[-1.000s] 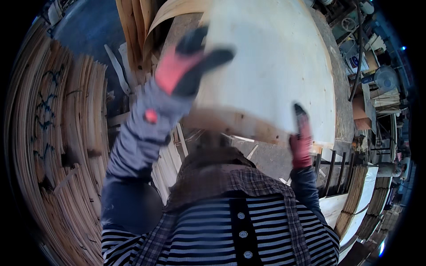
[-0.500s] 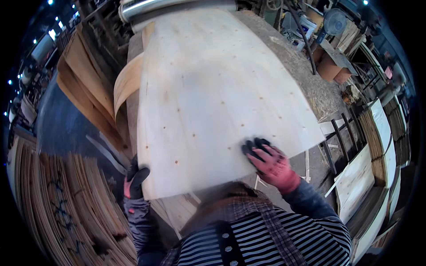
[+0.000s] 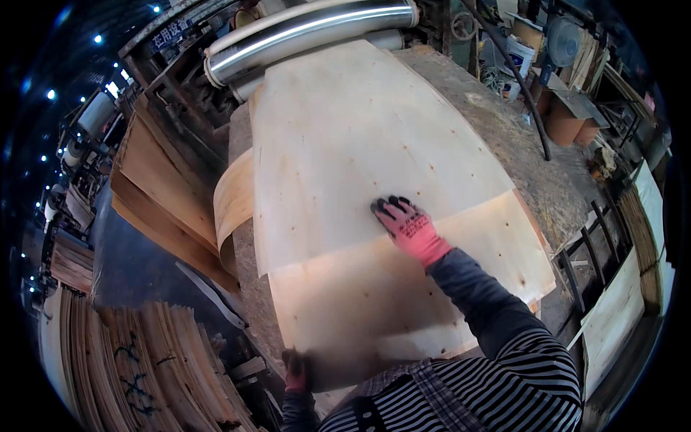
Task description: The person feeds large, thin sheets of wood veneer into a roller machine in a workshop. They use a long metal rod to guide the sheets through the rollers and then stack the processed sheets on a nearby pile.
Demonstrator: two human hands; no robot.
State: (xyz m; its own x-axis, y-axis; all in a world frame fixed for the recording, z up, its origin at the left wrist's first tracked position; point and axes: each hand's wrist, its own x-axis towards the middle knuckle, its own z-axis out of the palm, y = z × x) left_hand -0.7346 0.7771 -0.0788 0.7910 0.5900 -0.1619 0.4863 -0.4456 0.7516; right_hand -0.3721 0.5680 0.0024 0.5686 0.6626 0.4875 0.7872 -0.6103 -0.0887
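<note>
Two pale wood veneer sheets with small brown knots lie overlapped on the table. The upper veneer sheet (image 3: 345, 144) stretches away toward a shiny metal roller. Its near edge rests across the lower veneer sheet (image 3: 353, 295), whose near part is in shadow. Fingers spread, my right hand (image 3: 410, 229) in a pink and black glove presses flat on the upper sheet, close to that near edge. My left hand (image 3: 295, 371), gloved alike, is at the left edge of the lower sheet near my body. Its fingers are dark and blurred, so its grip is unclear.
The metal roller (image 3: 309, 32) spans the table's far end. Curled brown veneer sheets (image 3: 169, 191) stand at the left, above a stack of veneer (image 3: 155, 360). To the right are a dark slanted bar (image 3: 515, 79), a fan (image 3: 563, 42), a cardboard box (image 3: 565, 122) and bundled sheets (image 3: 644, 237).
The upper sheet has moved away from me toward the roller, uncovering the lower sheet's near part. My right hand has gone forward on it. My left hand has left its near corner.
</note>
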